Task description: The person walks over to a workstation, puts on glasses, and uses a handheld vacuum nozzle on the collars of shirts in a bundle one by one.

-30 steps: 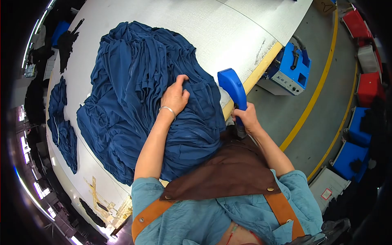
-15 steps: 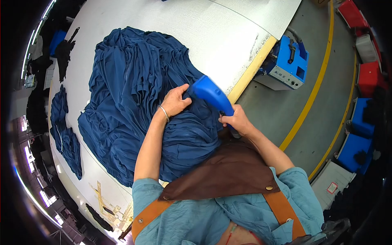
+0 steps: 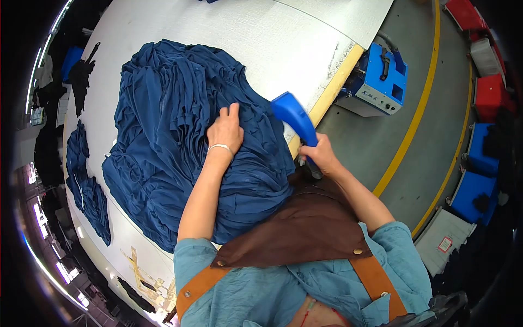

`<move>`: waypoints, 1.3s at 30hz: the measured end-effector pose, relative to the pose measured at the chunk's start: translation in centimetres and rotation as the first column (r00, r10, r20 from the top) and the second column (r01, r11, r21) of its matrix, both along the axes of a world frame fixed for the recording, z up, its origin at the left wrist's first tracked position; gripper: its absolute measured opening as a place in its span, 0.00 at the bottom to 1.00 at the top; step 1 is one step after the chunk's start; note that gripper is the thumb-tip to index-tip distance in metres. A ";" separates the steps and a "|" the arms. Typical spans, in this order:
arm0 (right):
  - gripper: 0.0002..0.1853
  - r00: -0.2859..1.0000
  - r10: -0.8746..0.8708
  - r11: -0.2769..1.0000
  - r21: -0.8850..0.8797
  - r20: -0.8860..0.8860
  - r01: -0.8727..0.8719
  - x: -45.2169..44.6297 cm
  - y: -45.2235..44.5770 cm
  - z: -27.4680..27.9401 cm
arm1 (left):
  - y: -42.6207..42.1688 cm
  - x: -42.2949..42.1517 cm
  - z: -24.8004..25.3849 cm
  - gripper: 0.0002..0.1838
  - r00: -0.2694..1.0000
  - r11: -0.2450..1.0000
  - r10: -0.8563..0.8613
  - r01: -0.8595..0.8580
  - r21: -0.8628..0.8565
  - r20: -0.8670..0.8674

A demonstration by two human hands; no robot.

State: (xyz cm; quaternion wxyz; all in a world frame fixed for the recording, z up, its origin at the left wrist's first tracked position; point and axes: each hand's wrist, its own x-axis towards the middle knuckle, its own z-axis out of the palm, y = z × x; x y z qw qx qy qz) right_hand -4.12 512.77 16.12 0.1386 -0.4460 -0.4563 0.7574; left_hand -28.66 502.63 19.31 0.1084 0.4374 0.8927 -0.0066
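Note:
A large heap of dark blue fabric (image 3: pixel 158 125) lies in gathered folds on the white table (image 3: pixel 283 46). My left hand (image 3: pixel 226 131) rests on the heap, right of its middle, with two fingers stretched forward and nothing seen held in it. My right hand (image 3: pixel 321 155) is wrapped round the handle of a blue handheld tool (image 3: pixel 297 117). The tool's wide head is raised over the heap's right edge, close to the table's yellow edge. Its lower end, with a grey hose, is partly hidden by my hand.
A blue-and-white machine (image 3: pixel 378 82) with a hose stands on the floor beyond the table's right edge. Red bins (image 3: pixel 490 95) and blue bins (image 3: pixel 474 193) line the far right. A smaller dark blue cloth (image 3: pixel 87 185) lies at the table's left.
The blue tool swung left over the fabric, then back a little to the right. My left hand has shifted slightly left, and its fingers now point forward.

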 end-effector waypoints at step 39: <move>0.04 0.995 0.062 0.994 -0.080 -0.075 -0.068 -1.5 -0.6 0.2 | -0.6 -1.4 0.5 0.09 0.879 0.597 -0.462 0.214 0.773 0.114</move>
